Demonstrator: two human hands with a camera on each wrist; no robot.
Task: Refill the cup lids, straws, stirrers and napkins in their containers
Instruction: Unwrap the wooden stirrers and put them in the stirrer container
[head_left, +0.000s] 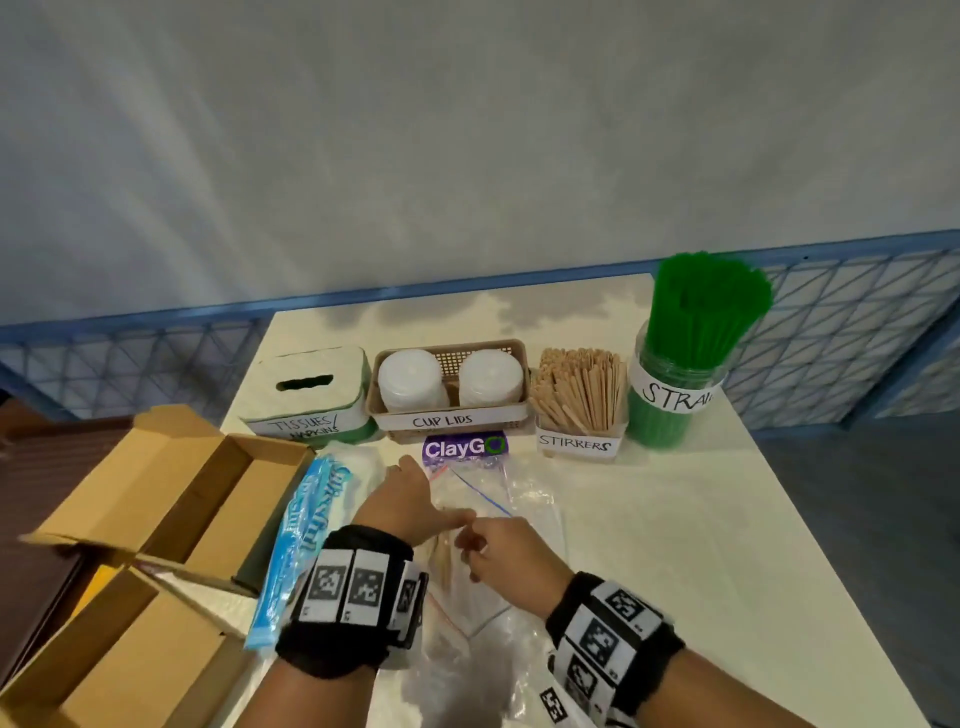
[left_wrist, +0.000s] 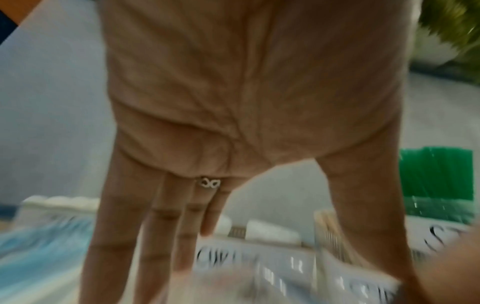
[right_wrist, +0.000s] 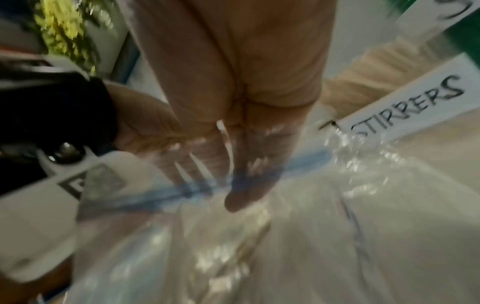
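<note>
Both hands working clear zip bag (head_left: 483, 499) on desk (head_left: 675, 519): left hand (head_left: 410, 499) flat, fingers straight; right hand (head_left: 498, 551) pinching bag. Next, probably: opening bag, moving stirrers to far stirrer box (head_left: 579, 415).

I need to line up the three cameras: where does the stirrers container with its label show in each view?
Head: stirrers container, back row, right of centre.
Left wrist: blurred, lower right, behind the left hand.
Right wrist: upper right, label readable.
Shared landmark: green straws jar, next to it in all views.
</note>
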